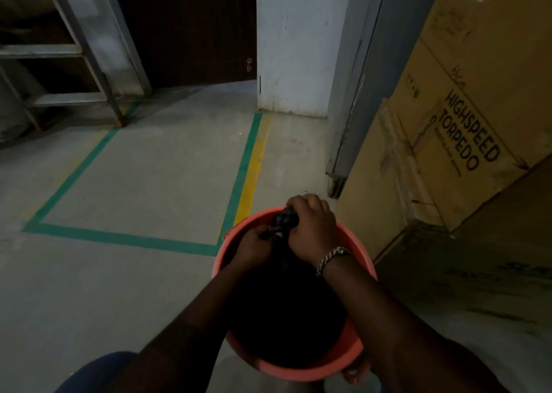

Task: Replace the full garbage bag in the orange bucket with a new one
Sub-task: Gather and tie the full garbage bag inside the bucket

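Observation:
The orange bucket [357,245] stands on the floor right below me, low in the frame. A black garbage bag [286,312] fills its inside. Over the far side of the bucket, my left hand [255,248] and my right hand [312,225] both grip the bunched, twisted neck of the bag [285,218]. My right wrist wears a beaded bracelet. What lies inside the bag is hidden.
Large cardboard boxes [466,142] stand close on the right, almost touching the bucket. A white pillar [298,43] and a dark door [191,28] are ahead. A metal ladder [74,49] leans at far left. Green and yellow tape lines [245,177] mark the grey floor.

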Available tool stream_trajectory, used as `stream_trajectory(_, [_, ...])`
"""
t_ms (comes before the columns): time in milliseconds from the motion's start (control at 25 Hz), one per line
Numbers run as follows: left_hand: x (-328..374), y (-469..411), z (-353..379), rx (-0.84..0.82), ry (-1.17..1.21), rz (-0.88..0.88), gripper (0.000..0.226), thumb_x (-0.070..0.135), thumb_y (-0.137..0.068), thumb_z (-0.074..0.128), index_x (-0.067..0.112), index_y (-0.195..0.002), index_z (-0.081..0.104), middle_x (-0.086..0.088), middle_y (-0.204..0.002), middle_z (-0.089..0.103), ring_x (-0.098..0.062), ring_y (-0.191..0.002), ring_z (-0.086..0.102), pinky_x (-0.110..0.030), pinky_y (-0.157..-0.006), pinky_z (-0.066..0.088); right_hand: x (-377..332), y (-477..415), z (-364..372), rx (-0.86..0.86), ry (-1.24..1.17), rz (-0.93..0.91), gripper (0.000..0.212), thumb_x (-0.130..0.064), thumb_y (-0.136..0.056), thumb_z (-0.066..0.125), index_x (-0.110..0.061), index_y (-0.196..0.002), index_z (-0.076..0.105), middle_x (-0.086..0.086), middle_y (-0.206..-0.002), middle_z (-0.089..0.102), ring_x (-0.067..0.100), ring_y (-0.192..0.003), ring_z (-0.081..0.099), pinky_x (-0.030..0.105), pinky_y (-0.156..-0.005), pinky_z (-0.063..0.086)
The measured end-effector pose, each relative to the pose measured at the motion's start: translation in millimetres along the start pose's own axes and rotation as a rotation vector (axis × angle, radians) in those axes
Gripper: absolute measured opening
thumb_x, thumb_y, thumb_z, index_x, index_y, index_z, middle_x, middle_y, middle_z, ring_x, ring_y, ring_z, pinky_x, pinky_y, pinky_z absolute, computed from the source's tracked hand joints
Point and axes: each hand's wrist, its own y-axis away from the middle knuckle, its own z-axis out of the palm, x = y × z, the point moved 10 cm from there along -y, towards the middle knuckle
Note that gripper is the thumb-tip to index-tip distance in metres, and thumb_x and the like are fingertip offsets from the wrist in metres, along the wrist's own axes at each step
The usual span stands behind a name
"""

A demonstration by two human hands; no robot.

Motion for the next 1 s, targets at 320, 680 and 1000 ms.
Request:
stream_trajectory(320, [-46.0, 13.6, 5.3, 0.168, 0.067, -0.283, 0.010, 0.013, -0.090, 0.064, 0.008, -0.098, 0.065, -0.007, -0.089, 0.065, -0.021, -0.088, 0.061, -0.028, -0.069, 0.039, 8.6, 40.2, 56.9, -0.293, -0.318, 0.101, 0.023, -0.014, -0.083, 0.067, -0.019, -0.106, 0.066, 0.001, -0.099, 0.069, 0.016, -0.086, 0.064, 0.024, -0.074, 0.046])
stream_trajectory(680, [-68.7, 28.4, 30.5, 0.210, 0.280, -0.369, 0.031, 0.023, -0.092, 0.069, 0.016, -0.065, 0.056, 0.002, -0.059, 0.055, -0.008, -0.056, 0.049, -0.009, -0.041, 0.035, 28.9, 64.9, 67.6, -0.112, -0.376, 0.217, 0.006, -0.015, -0.077, 0.067, -0.018, -0.081, 0.064, -0.001, -0.081, 0.065, 0.016, -0.072, 0.062, 0.026, -0.064, 0.045])
stream_trajectory(1000, [-49.2, 27.5, 27.4, 0.183, 0.104, -0.038, 0.026, 0.045, -0.087, 0.070, 0.021, -0.096, 0.075, 0.007, -0.087, 0.077, -0.003, -0.085, 0.071, -0.024, -0.080, 0.054, 57.6, 73.8, 84.8, -0.116, -0.669, 0.284, 0.031, 0.001, -0.075, 0.066, -0.029, -0.078, 0.066, -0.009, -0.075, 0.067, -0.003, -0.069, 0.061, 0.026, -0.073, 0.051])
